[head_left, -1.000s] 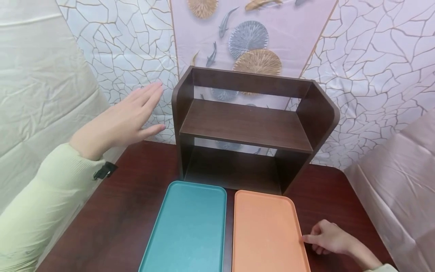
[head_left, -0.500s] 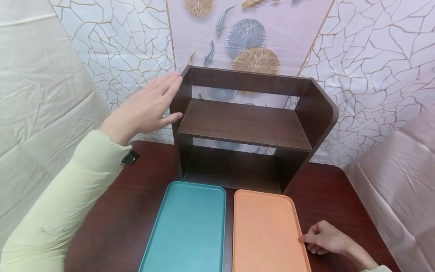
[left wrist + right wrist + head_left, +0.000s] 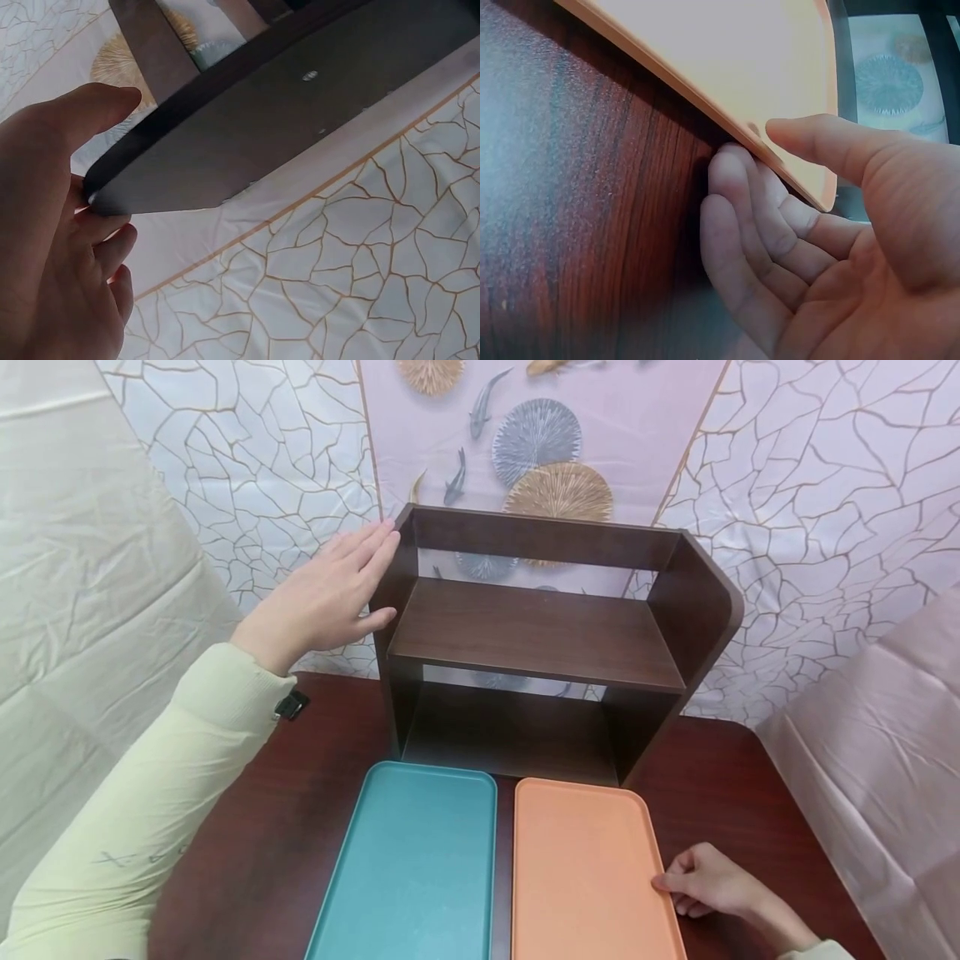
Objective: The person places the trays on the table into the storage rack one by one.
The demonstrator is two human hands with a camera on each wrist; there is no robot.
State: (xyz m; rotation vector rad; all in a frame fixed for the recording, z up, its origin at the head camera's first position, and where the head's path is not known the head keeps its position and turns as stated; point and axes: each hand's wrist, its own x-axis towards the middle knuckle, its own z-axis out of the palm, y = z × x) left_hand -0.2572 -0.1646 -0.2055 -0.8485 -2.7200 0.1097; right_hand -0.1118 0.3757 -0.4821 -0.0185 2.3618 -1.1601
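Note:
A dark brown two-tier shelf [image 3: 540, 631] stands on the table. My left hand [image 3: 330, 593] rests against the top of its left side panel with fingers straight and together. In the left wrist view the panel [image 3: 277, 112] lies between the thumb [image 3: 105, 112] and the other fingers, and the thumb stays off to one side. My right hand [image 3: 712, 885] pinches the right rim of an orange tray [image 3: 588, 868]. From the right wrist view, its thumb [image 3: 817, 139] lies over the rim while the curled fingers [image 3: 731, 180] sit at the edge's outer side.
A teal tray [image 3: 412, 860] lies left of the orange one, with a narrow gap between them. Both reach close to the shelf's front on the dark red wooden table [image 3: 330, 760]. Patterned cloth [image 3: 825, 510] hangs behind, and plain fabric [image 3: 75, 568] drapes the sides.
My left hand has moved right from beside the shelf onto its left panel. The right hand stays at the orange tray's rim, its thumb now slightly further over it.

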